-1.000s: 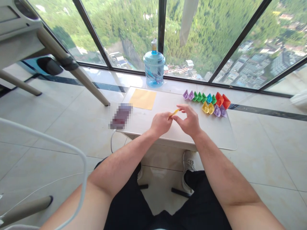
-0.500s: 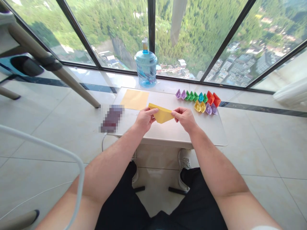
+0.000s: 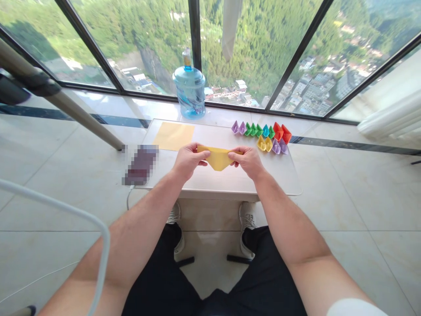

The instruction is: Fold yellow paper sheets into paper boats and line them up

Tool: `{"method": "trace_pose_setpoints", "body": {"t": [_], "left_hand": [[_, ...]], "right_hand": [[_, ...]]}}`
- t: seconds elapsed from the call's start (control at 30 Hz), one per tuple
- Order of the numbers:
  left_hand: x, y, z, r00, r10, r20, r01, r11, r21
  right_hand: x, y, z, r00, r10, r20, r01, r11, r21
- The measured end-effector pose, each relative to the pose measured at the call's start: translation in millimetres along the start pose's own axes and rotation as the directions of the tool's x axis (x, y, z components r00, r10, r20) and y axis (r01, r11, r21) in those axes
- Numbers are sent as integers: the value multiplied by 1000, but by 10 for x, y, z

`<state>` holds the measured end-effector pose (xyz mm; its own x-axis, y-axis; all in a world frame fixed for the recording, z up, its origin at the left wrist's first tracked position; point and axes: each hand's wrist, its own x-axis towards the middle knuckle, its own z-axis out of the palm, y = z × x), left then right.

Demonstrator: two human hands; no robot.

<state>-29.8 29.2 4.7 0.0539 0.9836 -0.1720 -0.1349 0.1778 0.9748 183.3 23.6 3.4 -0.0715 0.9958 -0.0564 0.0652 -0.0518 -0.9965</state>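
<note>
a folded yellow paper point(image 3: 219, 159) is held by both hands above the near half of the white table point(image 3: 217, 182), close to the middle of its length; whether the tabletop is touched by it cannot be told. its left end is pinched between the thumb and fingers of the left hand point(image 3: 187, 162), and its right end is gripped in the same way by the right hand point(image 3: 249, 162). both thumbs are laid on the side turned toward the person, and the other fingers are partly hidden behind the paper. the upper edge is stretched nearly straight, while a blunt point is formed below. on the far left part of the table a flat pale-yellow sheet point(image 3: 174, 136) is laid, and nearer, at the left edge, a dark object point(image 3: 141, 164) is blurred by pixels. at the far right, small folded paper pieces are set close together in two rows: purple point(image 3: 234, 128), green point(image 3: 254, 130), blue point(image 3: 265, 131) and red point(image 3: 286, 135) behind, yellow point(image 3: 261, 144) and purple in front. beyond the table, a blue water bottle point(image 3: 190, 93) is stood by the window point(image 3: 256, 52).
</note>
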Motion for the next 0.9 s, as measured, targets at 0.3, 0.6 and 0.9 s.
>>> {"method": "trace_pose_setpoints", "body": {"t": [0.3,0.6,0.9], "left_hand": [[-18,38,3,998,56,-9,-56,998,11],[-55,93,8,1000,8,1,-8,999,-50],[-36,74,-35,999,-9,45,14,992,-129]], "right_hand": [[-44,-2,-9,993,-20,119,20,1000,5],[-12,36,-53,993,-97,73,89,991,96],[-52,6,-55,995,-84,60,75,986,147]]}}
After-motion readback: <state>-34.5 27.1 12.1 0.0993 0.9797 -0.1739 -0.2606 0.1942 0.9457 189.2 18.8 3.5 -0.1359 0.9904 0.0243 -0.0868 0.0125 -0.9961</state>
